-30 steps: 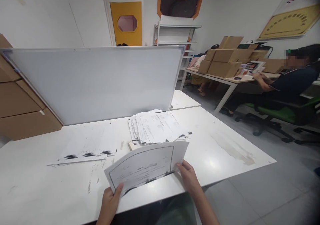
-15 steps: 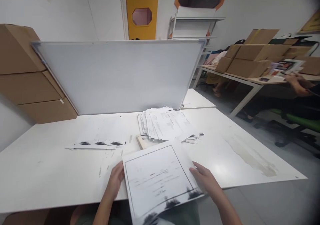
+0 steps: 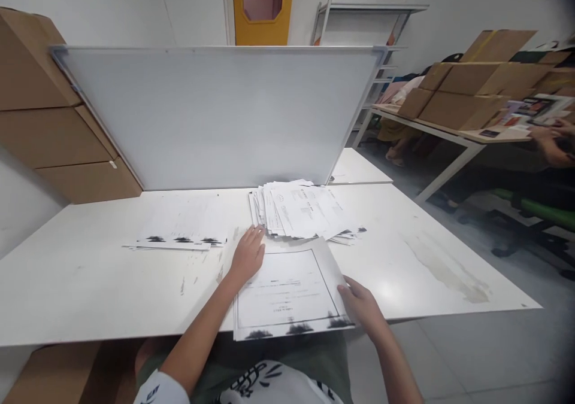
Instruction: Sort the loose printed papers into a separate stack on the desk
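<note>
A bordered printed sheet (image 3: 287, 290) lies flat at the near edge of the white table (image 3: 90, 290), on top of a thin stack. My left hand (image 3: 247, 254) rests on the sheet's far left corner with its fingers stretched out flat. My right hand (image 3: 362, 305) holds the sheet's right edge near the lower corner, fingers curled around it. Just beyond the sheet lies a fanned pile of printed papers (image 3: 305, 209). A second, flatter pile of papers (image 3: 179, 233) lies to the left.
A whiteboard (image 3: 215, 111) stands upright across the back of the table. Cardboard boxes (image 3: 54, 128) are stacked at the left. At the right, another table (image 3: 453, 131) carries boxes, and a seated person's hands (image 3: 550, 140) show there, with green chairs (image 3: 539, 212) on the floor.
The sheet has gone from raised in both hands to lying flat on the table. My left hand moved from its lower edge up to its far left corner. The view tilted downward.
</note>
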